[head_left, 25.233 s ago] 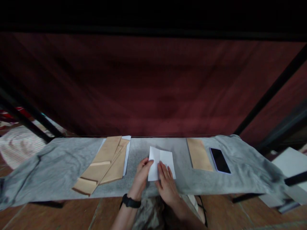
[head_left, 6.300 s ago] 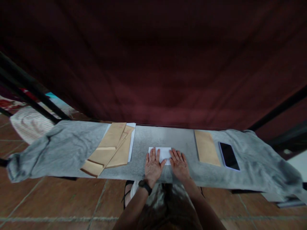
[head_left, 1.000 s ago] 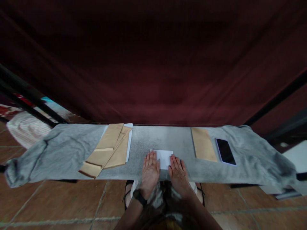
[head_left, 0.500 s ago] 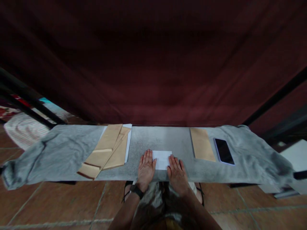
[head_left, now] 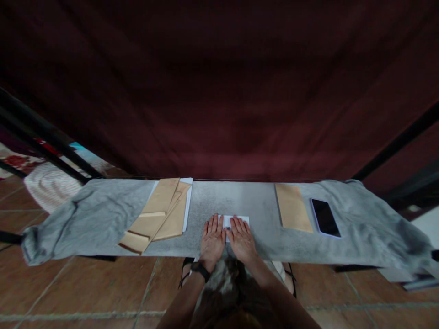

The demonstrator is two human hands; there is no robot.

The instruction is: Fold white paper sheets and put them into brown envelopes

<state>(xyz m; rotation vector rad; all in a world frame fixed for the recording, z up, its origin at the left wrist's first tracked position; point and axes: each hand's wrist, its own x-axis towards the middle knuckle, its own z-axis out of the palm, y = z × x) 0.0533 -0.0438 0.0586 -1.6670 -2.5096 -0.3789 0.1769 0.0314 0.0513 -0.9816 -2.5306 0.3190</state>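
Observation:
A small folded white paper point(head_left: 227, 222) lies flat on the grey cloth near the front edge, partly hidden under my hands. My left hand point(head_left: 212, 240) rests palm down over its left side, fingers stretched forward. Flat on its right and middle part lies my right hand point(head_left: 242, 240), fingers also straight. The two thumbs nearly meet over the paper. Neither hand grips anything.
Brown envelopes point(head_left: 168, 219) overlap on the left, with white sheets point(head_left: 188, 208) under them. On the right lie one brown envelope point(head_left: 294, 208) and a phone point(head_left: 325, 218). A dark red curtain point(head_left: 226, 114) hangs behind the cloth-covered bench point(head_left: 254, 196).
My right hand has slid left over the paper, close to my left hand, covering more of it. The whole view has shifted slightly, so the things on the bench appear farther right.

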